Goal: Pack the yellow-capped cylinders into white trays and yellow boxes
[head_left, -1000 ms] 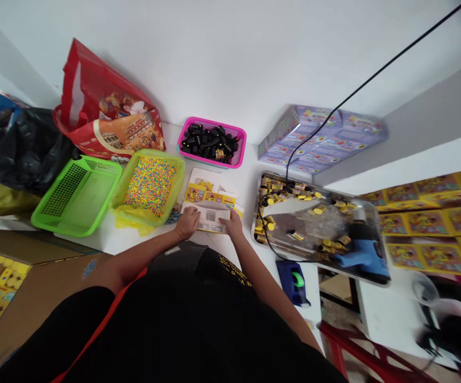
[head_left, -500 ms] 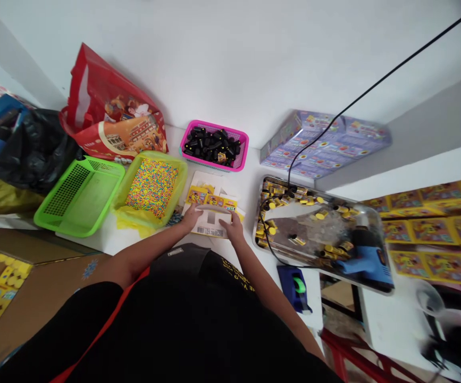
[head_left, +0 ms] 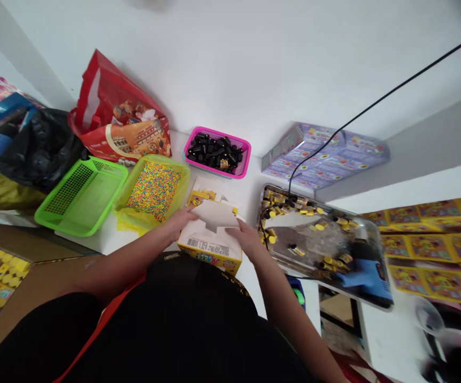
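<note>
Both my hands hold a yellow and white carton with a barcode, lifted off the white table in front of my chest. My left hand grips its left side near the raised white flap. Along the right side, my right hand is closed on the edge. Under and behind the carton lies a stack of flat yellow carton blanks.
A yellow-green basket of coloured beads, an empty green basket and a pink basket of black pieces stand behind. A metal tray with yellow-capped pieces and a blue glue gun sits right. A red bag leans on the wall.
The carton has come up off the stack and toward me, unfolding from flat into a box shape. Both hands moved back with it.
</note>
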Demonstrator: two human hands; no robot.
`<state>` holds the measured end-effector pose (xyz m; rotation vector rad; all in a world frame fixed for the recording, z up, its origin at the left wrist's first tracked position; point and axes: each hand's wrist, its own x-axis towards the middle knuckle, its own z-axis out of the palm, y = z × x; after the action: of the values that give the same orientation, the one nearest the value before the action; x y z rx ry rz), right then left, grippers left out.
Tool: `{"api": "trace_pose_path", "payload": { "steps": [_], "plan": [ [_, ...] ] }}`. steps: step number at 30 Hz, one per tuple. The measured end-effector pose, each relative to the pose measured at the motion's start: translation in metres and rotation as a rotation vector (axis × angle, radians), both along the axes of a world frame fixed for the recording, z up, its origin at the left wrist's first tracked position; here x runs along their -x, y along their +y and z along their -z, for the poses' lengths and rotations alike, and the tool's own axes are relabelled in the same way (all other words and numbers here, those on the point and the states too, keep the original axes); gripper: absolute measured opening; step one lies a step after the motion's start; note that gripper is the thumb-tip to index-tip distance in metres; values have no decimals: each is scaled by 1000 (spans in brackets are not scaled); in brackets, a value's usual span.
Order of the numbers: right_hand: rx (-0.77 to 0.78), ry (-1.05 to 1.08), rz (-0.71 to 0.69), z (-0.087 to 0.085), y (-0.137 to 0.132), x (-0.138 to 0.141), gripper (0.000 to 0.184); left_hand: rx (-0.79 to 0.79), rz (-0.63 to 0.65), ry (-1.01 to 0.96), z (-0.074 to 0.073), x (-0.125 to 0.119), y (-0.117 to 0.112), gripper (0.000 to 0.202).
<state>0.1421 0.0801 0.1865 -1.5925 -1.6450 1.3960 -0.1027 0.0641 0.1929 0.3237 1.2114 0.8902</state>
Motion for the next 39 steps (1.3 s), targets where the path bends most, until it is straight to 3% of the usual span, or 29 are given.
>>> {"api": "trace_pose_path", "payload": {
  "steps": [4,6,9,12,15,23,32,36,39],
  "plan": [
    [204,333,116,3,-20,14,45,-75,36,68,1,9,-21,41],
    [137,407,170,3,-25,14,43,-174,52,115,1,11,-28,39],
    [-83,446,188,-1,-26,11,28,-249,66,202,-1,10,-35,32],
    [-203,479,67,-4,-27,6,17,-258,74,267,-6,6,-37,28],
    [-187,498,-11,-7,-30,5,27,-263,48,322,-8,3,-38,25],
    [-133,17,-60,-25,-33,6,56,-437,27,233,-7,1,-45,26],
    [-309,-461,-298,-32,-21,13,42,-314,132,206,-16,-4,-44,31],
    [-288,-509,-355,-38,-21,19,49,-309,80,198,-15,-4,-46,30],
    [-299,-401,-459,-48,-20,15,46,-336,33,152,-18,-4,-48,32]
  ]
}}
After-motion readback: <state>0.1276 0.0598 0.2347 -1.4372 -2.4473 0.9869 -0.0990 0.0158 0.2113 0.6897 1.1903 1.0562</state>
